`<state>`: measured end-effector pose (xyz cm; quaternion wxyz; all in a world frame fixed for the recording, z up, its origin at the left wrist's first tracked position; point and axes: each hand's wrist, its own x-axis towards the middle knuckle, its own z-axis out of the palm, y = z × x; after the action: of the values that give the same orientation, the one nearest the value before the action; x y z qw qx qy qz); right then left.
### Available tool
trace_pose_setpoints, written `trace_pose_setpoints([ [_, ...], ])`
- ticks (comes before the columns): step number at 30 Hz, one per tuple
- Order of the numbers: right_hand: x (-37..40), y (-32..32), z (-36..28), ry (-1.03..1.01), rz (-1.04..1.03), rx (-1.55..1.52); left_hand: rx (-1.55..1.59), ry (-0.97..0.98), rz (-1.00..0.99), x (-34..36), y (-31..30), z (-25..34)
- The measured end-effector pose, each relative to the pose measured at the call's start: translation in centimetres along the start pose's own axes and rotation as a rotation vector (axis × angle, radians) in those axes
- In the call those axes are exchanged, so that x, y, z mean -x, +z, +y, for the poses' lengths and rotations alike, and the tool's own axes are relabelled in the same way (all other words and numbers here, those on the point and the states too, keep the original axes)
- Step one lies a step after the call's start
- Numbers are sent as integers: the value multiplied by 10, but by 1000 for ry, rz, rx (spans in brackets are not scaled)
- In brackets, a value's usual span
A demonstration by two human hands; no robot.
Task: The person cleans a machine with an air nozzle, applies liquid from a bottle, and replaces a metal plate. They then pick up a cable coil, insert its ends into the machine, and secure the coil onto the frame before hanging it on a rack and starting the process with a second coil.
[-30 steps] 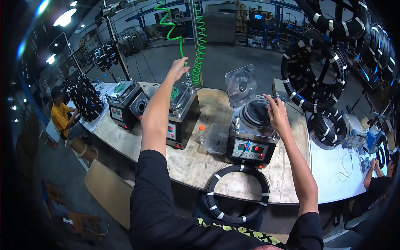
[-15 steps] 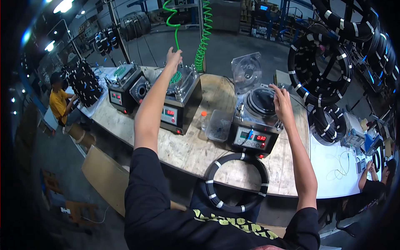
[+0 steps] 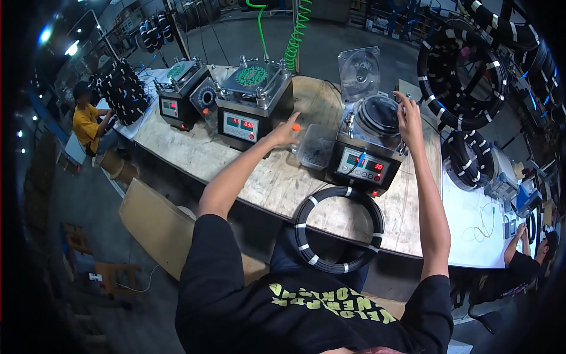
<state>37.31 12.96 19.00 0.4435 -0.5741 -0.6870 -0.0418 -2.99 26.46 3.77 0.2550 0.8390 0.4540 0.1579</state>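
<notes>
My left hand [image 3: 285, 133] reaches low over the wooden bench [image 3: 277, 183], fingers apart and holding nothing. It is right beside a small bottle with an orange cap [image 3: 295, 131] and close to a clear plastic tub [image 3: 315, 151]. My right hand [image 3: 408, 115] lies on the far right corner of the right-hand machine [image 3: 368, 147]. Its fingertips touch the rim beside the dark round plate [image 3: 377, 115]. That machine's metal lid [image 3: 359, 68] stands up. The middle machine [image 3: 253, 103] carries a green disc [image 3: 252, 75] on top.
A third machine [image 3: 180, 94] stands further left. A black cable coil with white ties [image 3: 339, 230] lies at the bench's near edge. Green coiled hoses [image 3: 298, 29] hang behind. More coils hang at right [image 3: 463, 76]. One person in yellow [image 3: 87, 124] sits left, another [image 3: 530, 259] right.
My left hand has let go of the green hose and dropped to the bench beside the orange-capped bottle. My right hand stays on the right machine. The view has tilted downward.
</notes>
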Motion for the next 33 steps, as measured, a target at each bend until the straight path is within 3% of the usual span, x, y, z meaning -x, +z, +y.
trace_pose_setpoints([
  [5,1,0,-2,13,29,-10,-67,-68,114,1,-8,19],
  [8,2,0,0,40,30,-17,-120,-50,232,5,-53,79],
  [13,1,-6,0,-19,-38,77,-2,395,560,2,-94,181],
  [14,0,-6,0,40,-107,2,94,405,549,-1,-97,199],
  [19,-11,-29,-46,-46,-198,-250,462,498,468,-30,-71,272],
  [23,-18,-26,-37,189,-144,-470,830,497,283,-49,-37,298],
  [25,-19,-38,-24,87,-99,-264,1018,524,196,-56,-29,293],
  [28,-13,-63,-16,19,-143,109,791,486,429,-53,-23,280],
  [29,-10,-70,-16,8,-160,279,729,380,463,-51,-23,273],
  [32,-9,-69,-5,-138,-160,716,226,362,848,-51,-4,243],
  [33,-10,-70,-5,-224,-154,823,327,358,801,-50,1,237],
])
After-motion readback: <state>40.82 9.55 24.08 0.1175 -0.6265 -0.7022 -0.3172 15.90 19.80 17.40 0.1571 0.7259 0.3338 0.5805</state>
